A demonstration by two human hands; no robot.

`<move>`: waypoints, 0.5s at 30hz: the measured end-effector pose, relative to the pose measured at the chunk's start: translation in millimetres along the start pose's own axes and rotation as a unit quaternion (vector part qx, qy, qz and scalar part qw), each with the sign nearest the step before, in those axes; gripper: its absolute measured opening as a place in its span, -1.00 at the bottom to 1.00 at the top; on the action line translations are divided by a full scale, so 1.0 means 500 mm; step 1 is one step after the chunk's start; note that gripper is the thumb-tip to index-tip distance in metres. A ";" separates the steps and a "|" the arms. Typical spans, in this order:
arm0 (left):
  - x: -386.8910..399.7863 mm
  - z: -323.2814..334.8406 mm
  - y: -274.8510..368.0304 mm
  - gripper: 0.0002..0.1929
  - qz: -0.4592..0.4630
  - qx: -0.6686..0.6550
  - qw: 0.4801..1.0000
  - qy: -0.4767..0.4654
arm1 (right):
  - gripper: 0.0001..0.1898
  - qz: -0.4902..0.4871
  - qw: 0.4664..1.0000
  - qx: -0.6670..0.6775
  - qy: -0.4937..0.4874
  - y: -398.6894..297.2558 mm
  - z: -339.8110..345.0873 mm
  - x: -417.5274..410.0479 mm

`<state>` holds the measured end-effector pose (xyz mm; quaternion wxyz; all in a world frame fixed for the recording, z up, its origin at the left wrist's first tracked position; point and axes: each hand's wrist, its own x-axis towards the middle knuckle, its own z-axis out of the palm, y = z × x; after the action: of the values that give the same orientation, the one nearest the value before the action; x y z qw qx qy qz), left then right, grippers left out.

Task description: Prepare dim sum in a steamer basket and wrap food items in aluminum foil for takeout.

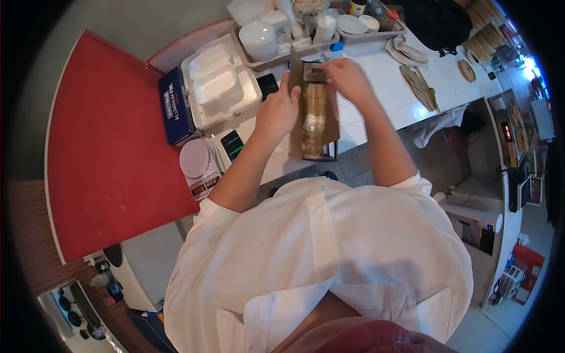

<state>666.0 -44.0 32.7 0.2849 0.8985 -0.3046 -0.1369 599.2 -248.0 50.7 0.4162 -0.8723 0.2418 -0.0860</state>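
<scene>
An open cardboard box (296,128) stands upright at the near edge of the white counter, in the upper middle of the head view. Inside it lies a brownish, shiny item (314,110), partly wrapped in clear plastic; its exact kind cannot be told. My left hand (280,108) grips the box's left side, with the thumb on its edge. At the box's far right corner, my right hand (346,79) has its fingers bent against the edge or flap. What the right fingertips pinch is partly hidden.
A black phone (267,86), a lit phone (232,144), a kitchen scale (198,165), an aluminum foil box (176,108) and foam containers (216,84) lie left. Trays (289,53) with tubs and bottles stand behind. Cloths (417,86) lie right.
</scene>
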 end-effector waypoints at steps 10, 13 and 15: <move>0.015 -0.019 -0.002 -0.47 -0.013 -0.017 1.000 -0.007 | -0.63 0.112 0.981 0.156 0.005 0.185 -0.192 -0.077; 0.020 -0.016 0.004 -0.49 -0.030 -0.027 0.999 -0.009 | -0.64 0.162 0.973 0.161 0.019 0.254 -0.194 -0.092; 0.030 0.013 -0.007 -0.50 -0.003 -0.096 0.995 0.021 | -0.64 0.177 0.969 0.169 0.037 0.318 -0.185 -0.110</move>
<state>676.9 -53.8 24.2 0.3753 0.8707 -0.2815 -0.1474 463.2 -369.4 -9.2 0.5568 -0.7292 0.3892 -0.0826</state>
